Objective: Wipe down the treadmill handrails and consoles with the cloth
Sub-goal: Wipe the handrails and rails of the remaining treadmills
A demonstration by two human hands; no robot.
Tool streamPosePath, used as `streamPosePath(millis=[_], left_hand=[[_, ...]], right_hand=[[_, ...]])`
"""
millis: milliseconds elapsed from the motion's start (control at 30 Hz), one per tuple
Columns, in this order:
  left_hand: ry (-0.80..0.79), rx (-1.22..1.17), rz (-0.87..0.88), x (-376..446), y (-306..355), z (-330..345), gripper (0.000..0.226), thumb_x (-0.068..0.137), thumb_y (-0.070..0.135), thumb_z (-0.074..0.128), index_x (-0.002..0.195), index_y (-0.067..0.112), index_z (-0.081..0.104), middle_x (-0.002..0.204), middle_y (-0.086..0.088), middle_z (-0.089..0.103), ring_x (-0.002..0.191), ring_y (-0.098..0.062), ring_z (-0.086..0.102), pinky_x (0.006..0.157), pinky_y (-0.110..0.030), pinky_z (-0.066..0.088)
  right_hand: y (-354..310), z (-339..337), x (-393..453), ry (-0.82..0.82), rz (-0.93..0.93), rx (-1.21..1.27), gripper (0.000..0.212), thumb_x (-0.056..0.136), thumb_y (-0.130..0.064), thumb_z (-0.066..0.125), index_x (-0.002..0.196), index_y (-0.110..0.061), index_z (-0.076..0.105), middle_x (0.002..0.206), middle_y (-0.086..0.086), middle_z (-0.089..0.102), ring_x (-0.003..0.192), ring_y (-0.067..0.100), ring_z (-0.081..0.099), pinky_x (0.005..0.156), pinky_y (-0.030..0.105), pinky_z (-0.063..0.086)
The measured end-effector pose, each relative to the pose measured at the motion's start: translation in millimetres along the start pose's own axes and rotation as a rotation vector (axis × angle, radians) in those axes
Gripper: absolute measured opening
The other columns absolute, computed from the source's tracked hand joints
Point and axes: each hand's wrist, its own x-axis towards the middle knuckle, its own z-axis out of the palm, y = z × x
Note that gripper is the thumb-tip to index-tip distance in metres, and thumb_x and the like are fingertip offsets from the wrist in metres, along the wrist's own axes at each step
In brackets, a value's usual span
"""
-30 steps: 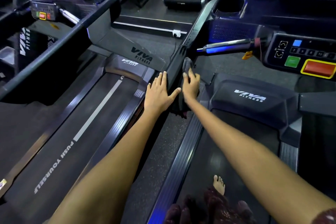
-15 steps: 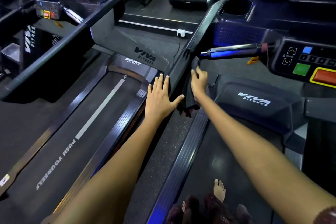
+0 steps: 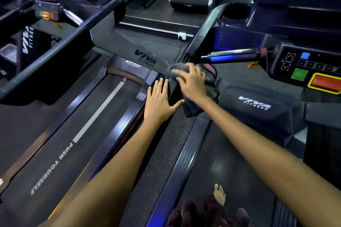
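Standing barefoot on the right-hand treadmill deck (image 3: 230, 162), the person works low on its left upright. Left hand (image 3: 160, 101) lies flat beside the upright's base, fingers straight and spread, holding nothing. Right hand (image 3: 191, 83) presses the dark cloth (image 3: 191, 106) against the upright (image 3: 201, 33), fingers curled over a bunched end; the remainder hangs down toward the floor. The upright's long axis runs from this base up and away to the cup holder (image 3: 237, 12). Judged early: the chrome handrail (image 3: 232, 55) and console (image 3: 313, 68) beyond appear untouched.
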Motion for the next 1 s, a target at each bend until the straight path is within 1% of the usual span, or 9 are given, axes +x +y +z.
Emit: streamPosePath(millis=[67, 133, 300, 400, 567, 733, 800, 867, 1000], left_hand=[[-0.006, 0.025, 0.002, 0, 0, -1, 0.095, 0.085, 0.07, 0.037, 0.15, 0.005, 0.011, 0.159, -0.01, 0.01, 0.147, -0.021, 0.005, 0.118, -0.041, 0.004], [-0.014, 0.042, 0.003, -1, 1, -1, 0.098, 0.085, 0.072, 0.035, 0.15, 0.004, 0.009, 0.159, -0.01, 0.008, 0.147, -0.021, 0.004, 0.118, -0.04, 0.003], [-0.049, 0.053, 0.014, -3, 1, -2, 0.099, 0.084, 0.074, 0.03, 0.151, 0.006, 0.003, 0.159, -0.008, 0.0, 0.147, -0.019, -0.003, 0.119, -0.04, -0.001], [-0.047, 0.034, 0.004, -3, 2, -3, 0.1, 0.084, 0.074, 0.031, 0.15, 0.005, 0.001, 0.16, -0.008, 0.0, 0.147, -0.019, -0.004, 0.119, -0.04, -0.001], [-0.043, 0.099, -0.032, -3, 4, -5, 0.104, 0.083, 0.074, 0.032, 0.149, 0.0, 0.0, 0.159, -0.014, 0.001, 0.147, -0.022, -0.003, 0.118, -0.04, 0.0], [-0.048, 0.087, -0.066, -5, 5, -6, 0.109, 0.081, 0.077, 0.033, 0.148, -0.002, -0.002, 0.158, -0.016, 0.001, 0.147, -0.024, -0.002, 0.118, -0.041, -0.001], [-0.048, 0.088, -0.066, -5, 5, -6, 0.108, 0.081, 0.077, 0.032, 0.148, -0.002, -0.002, 0.158, -0.016, 0.0, 0.147, -0.023, -0.002, 0.118, -0.04, -0.001], [-0.049, 0.086, -0.068, -5, 5, -6, 0.107, 0.082, 0.076, 0.031, 0.149, -0.001, -0.001, 0.158, -0.015, 0.001, 0.147, -0.023, -0.002, 0.118, -0.04, -0.001], [-0.044, 0.071, -0.077, -3, 4, -4, 0.106, 0.082, 0.076, 0.032, 0.149, 0.0, 0.0, 0.159, -0.012, 0.002, 0.147, -0.022, -0.002, 0.118, -0.04, 0.0]], right_hand=[[-1, -2, -18, -0.028, -0.12, -0.066, 0.031, 0.091, -0.03, 0.053, 0.12, -0.035, 0.062, 0.128, 0.007, 0.05, 0.112, 0.031, 0.045, 0.09, 0.046, 0.035], [7, -8, -12, -0.06, -0.167, -0.125, 0.032, 0.092, -0.032, 0.052, 0.123, -0.036, 0.06, 0.129, 0.007, 0.049, 0.111, 0.032, 0.045, 0.087, 0.046, 0.036], [18, -24, 46, -0.135, 0.064, -0.187, 0.033, 0.096, -0.033, 0.046, 0.127, -0.038, 0.054, 0.131, 0.008, 0.04, 0.119, 0.032, 0.038, 0.098, 0.052, 0.033], [7, -23, 52, -0.162, 0.095, -0.257, 0.032, 0.096, -0.034, 0.044, 0.127, -0.037, 0.054, 0.132, 0.008, 0.039, 0.119, 0.033, 0.036, 0.099, 0.052, 0.03], [-14, -16, 10, -0.174, -0.06, -0.293, 0.033, 0.095, -0.035, 0.045, 0.127, -0.036, 0.054, 0.134, 0.006, 0.04, 0.12, 0.031, 0.036, 0.1, 0.051, 0.029], [0, -23, 1, -0.196, -0.132, -0.243, 0.034, 0.096, -0.035, 0.046, 0.128, -0.039, 0.053, 0.134, 0.006, 0.041, 0.115, 0.03, 0.04, 0.094, 0.047, 0.034], [8, -25, 14, -0.179, -0.092, -0.253, 0.034, 0.096, -0.034, 0.045, 0.128, -0.039, 0.053, 0.134, 0.007, 0.04, 0.116, 0.03, 0.039, 0.095, 0.049, 0.034], [14, -28, 37, -0.157, -0.003, -0.242, 0.033, 0.095, -0.033, 0.046, 0.127, -0.038, 0.054, 0.132, 0.008, 0.04, 0.117, 0.032, 0.038, 0.097, 0.051, 0.033], [15, -29, 76, -0.188, 0.103, -0.274, 0.031, 0.096, -0.034, 0.043, 0.124, -0.038, 0.057, 0.129, 0.01, 0.04, 0.117, 0.034, 0.036, 0.099, 0.052, 0.03]])
